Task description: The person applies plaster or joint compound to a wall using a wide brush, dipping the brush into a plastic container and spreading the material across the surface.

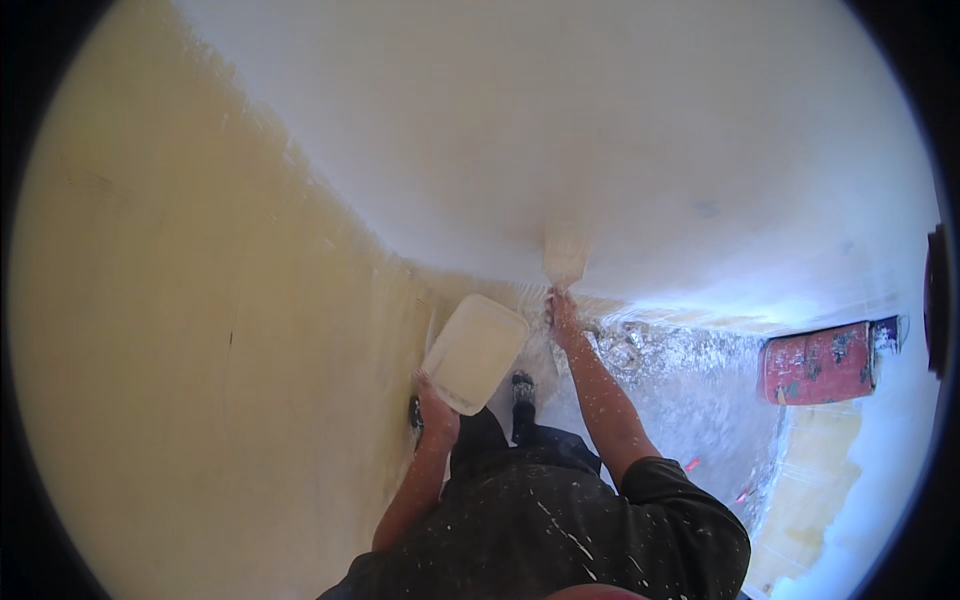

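My left hand [437,408] grips the near-left edge of a pale rectangular tub [478,350] with rounded corners, held tilted above my legs. It looks filled with a cream-coloured liquid, though its depth is hard to judge. Ahead and to the right, my right hand [565,318] is closed on a wide flat brush [566,258], pale and slightly blurred. Its broad end points up against the white-coated part of the wall [640,130]. The fingers mostly cover the handle.
On the left stands a yellowish wall [220,340], with a ragged edge where the white coat meets it. A worn red drum [818,365] lies or stands at the right. Whitish spatters cover the floor [680,400] near my shoes [523,387], with small red scraps there.
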Demonstrator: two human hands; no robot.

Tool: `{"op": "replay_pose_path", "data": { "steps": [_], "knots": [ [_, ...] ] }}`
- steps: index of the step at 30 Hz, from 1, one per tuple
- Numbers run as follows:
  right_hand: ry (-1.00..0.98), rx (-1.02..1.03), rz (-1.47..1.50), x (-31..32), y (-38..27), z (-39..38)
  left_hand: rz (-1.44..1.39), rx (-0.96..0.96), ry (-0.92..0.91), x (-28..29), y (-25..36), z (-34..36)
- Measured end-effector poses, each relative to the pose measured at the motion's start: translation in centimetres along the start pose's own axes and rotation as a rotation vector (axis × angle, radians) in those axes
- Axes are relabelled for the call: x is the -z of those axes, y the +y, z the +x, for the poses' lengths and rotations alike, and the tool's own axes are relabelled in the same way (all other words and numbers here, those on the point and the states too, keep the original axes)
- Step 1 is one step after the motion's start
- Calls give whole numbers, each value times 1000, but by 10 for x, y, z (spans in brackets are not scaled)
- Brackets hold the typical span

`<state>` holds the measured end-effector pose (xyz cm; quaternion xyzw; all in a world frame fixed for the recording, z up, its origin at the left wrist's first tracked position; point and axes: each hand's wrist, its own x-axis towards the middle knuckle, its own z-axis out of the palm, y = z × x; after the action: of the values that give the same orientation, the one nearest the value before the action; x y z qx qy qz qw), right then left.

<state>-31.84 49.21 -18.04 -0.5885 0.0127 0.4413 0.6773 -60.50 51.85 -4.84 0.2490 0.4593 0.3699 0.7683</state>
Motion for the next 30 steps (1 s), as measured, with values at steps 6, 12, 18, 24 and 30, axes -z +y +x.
{"op": "replay_pose_path", "data": {
  "steps": [6,12,18,24,30],
  "knots": [
    [-79,-165,-32,4,4,9,-10,-32,38,-1,6,-7],
    [-186,-15,78,-97,-182,-127,-44,-60,22,-12,9,-11],
    [-234,423,-14,-119,-233,-167,-104,-41,-15,-25,-5,-2],
    [-166,423,-212,-64,-119,-39,-89,-66,-41,-25,-15,-9],
    [-64,-62,-101,-7,44,-2,-27,-24,22,-15,-28,-15]
  ]
}}
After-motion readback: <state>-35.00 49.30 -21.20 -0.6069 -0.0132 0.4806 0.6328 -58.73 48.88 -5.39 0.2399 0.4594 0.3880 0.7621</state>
